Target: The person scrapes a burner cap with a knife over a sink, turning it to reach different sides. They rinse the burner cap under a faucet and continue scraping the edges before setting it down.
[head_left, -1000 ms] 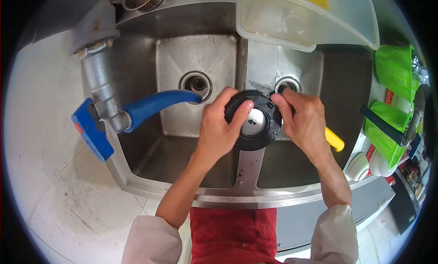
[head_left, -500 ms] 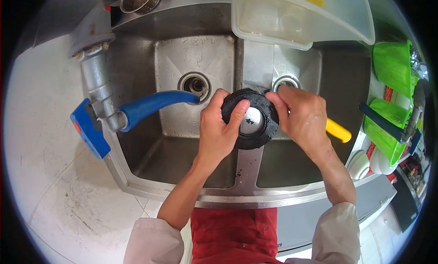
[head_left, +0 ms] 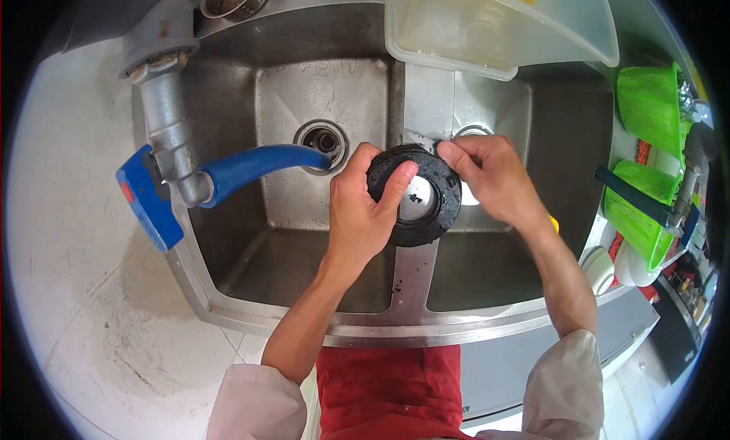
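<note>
My left hand (head_left: 363, 212) grips a black round disc (head_left: 445, 193) with a pale metal centre, its thumb across the face and its fingers around the left edge. The disc is held above the divider between two sink basins and looks wet and rough. My right hand (head_left: 494, 174) is closed on a yellow-handled knife (head_left: 420, 141); a short stretch of metal blade shows at the disc's upper edge. Only the tip of its yellow handle shows beyond my right wrist. Dark crumbs lie on the divider (head_left: 411, 284) below the disc.
A blue hose (head_left: 262, 163) on a metal pipe with a blue lever (head_left: 148, 201) reaches over the left basin's drain. A translucent plastic bin (head_left: 456, 41) stands at the back. Green baskets (head_left: 646, 109) are at right; a metal strainer cup (head_left: 234, 1) sits at the back left.
My right hand has moved up slightly and turned, so less of the yellow handle shows and more blade is visible at the disc's upper edge. My left hand still holds the disc.
</note>
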A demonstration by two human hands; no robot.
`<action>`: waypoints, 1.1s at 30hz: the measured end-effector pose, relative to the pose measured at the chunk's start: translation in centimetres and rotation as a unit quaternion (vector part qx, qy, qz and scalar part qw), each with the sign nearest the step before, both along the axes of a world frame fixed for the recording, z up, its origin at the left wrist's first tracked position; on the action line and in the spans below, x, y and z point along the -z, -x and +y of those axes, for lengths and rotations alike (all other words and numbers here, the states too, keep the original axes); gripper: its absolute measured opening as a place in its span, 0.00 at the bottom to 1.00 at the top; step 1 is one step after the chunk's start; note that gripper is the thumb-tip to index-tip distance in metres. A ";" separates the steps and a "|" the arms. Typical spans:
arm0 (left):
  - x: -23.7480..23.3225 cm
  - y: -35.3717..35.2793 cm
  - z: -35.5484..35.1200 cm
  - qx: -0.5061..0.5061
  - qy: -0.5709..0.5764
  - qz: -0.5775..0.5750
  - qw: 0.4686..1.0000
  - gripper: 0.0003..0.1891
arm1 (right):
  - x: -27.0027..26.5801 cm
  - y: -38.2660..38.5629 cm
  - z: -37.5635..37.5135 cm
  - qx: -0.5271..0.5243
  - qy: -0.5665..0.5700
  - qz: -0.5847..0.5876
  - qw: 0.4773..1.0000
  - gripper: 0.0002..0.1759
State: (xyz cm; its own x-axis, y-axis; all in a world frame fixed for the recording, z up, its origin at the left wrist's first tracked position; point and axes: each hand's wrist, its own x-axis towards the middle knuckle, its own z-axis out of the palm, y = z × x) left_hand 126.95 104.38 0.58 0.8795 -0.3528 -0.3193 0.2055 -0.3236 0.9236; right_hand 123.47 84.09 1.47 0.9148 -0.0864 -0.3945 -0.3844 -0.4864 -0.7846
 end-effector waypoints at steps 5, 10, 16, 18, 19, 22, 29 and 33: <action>0.1 -1.4 0.4 0.043 -0.015 -0.010 0.999 0.14 | -0.8 0.5 0.2 0.014 0.036 -0.018 0.999 0.25; -0.4 2.9 0.6 -0.119 -0.001 0.024 0.993 0.15 | -1.9 1.3 1.7 -0.029 0.235 -0.140 0.962 0.23; 0.2 1.3 -0.1 -0.064 0.013 -0.046 0.997 0.13 | -1.5 -0.2 0.5 -0.031 0.108 -0.035 0.993 0.20; 0.5 0.7 0.4 -0.037 0.017 -0.034 0.999 0.12 | -1.4 -0.3 0.3 -0.039 0.092 -0.040 0.994 0.20; 0.6 0.4 0.5 -0.025 0.019 -0.029 0.999 0.12 | -1.5 0.0 0.7 -0.052 0.153 -0.089 0.983 0.20; 0.5 -0.8 0.7 0.022 0.024 -0.027 0.999 0.11 | -1.9 0.1 1.5 -0.070 0.237 -0.142 0.958 0.21; 0.8 -2.1 0.5 0.073 0.027 -0.032 0.996 0.12 | -0.5 0.3 0.1 0.006 0.013 -0.010 1.000 0.23; -0.3 0.0 -0.1 -0.072 0.031 -0.030 0.996 0.12 | -1.7 0.8 1.2 -0.037 0.223 -0.132 0.965 0.22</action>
